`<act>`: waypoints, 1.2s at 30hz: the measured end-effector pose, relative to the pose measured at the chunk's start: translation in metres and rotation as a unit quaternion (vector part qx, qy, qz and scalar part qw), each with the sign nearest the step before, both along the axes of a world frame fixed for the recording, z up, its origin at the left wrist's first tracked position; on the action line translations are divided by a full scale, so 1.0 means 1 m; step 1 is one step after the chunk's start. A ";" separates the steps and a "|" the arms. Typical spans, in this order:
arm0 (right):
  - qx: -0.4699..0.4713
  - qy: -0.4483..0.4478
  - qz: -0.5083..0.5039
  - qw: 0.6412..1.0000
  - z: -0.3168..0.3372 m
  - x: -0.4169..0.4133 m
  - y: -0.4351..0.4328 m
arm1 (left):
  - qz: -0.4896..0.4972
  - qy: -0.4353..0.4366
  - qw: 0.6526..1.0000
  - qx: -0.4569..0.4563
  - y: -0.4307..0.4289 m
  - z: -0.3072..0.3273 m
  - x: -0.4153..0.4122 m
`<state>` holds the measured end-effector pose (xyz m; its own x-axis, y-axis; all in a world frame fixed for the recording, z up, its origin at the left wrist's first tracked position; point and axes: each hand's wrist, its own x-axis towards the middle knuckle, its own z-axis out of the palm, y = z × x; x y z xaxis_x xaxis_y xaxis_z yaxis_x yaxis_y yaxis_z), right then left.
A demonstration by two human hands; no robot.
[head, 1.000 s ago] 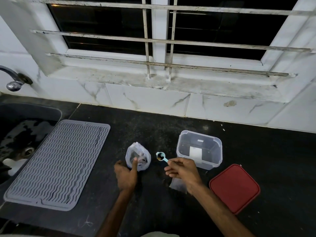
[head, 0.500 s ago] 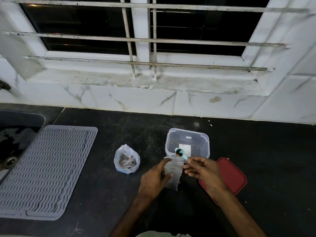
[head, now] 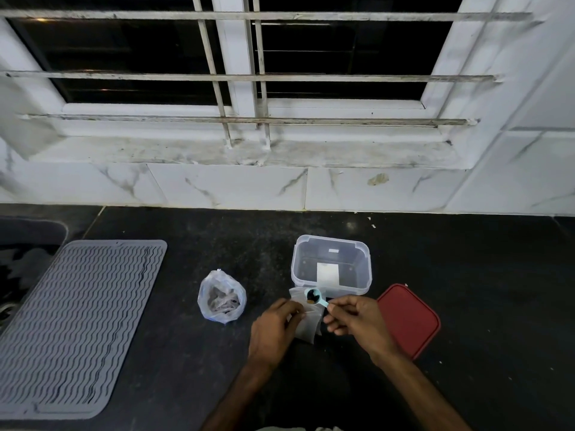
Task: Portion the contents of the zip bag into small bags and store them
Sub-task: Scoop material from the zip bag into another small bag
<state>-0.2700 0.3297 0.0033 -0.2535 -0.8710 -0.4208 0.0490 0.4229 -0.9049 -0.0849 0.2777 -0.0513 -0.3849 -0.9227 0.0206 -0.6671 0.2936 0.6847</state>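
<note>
A clear zip bag (head: 221, 297) with dark contents stands open on the black counter (head: 186, 353), left of my hands. My left hand (head: 273, 328) pinches a small clear bag (head: 306, 325) by its left edge. My right hand (head: 357, 320) pinches the handle of a small light-blue scoop (head: 315, 297), whose bowl holds dark bits and hovers over the top of the small bag. Just behind them stands a clear plastic container (head: 331, 263) with no lid on it.
A red lid (head: 410, 320) lies flat to the right of my right hand. A grey ribbed drying mat (head: 77, 321) covers the counter at the left, with the dark sink (head: 21, 244) beyond it. A white tiled wall and a barred window rise behind.
My left hand left the zip bag and took hold of the small bag. My right hand carried the loaded scoop from beside the zip bag to above the small bag.
</note>
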 end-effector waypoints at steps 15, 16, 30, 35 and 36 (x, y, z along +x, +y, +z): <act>-0.045 0.191 0.059 0.979 -0.018 -0.003 -0.002 | 0.018 0.094 0.995 -0.006 0.005 -0.007 0.000; -0.051 0.198 0.059 0.977 -0.018 -0.003 -0.002 | 0.020 0.100 0.995 -0.009 0.005 -0.008 0.000; -0.042 0.049 -0.008 0.998 -0.014 -0.002 0.000 | 0.032 0.127 0.991 -0.011 0.005 -0.010 -0.001; -0.041 0.065 -0.008 0.997 -0.019 -0.003 0.000 | 0.036 0.137 0.990 -0.008 0.006 -0.010 -0.002; -0.041 0.074 -0.004 0.996 -0.021 -0.004 0.000 | 0.036 0.136 0.990 -0.010 0.006 -0.010 -0.002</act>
<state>-0.2737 0.3299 -0.0175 -0.3138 -0.8985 -0.3069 -0.0839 0.3482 -0.9337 -0.0867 0.2836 -0.0614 -0.2953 -0.9461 0.1331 -0.4781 0.2669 0.8368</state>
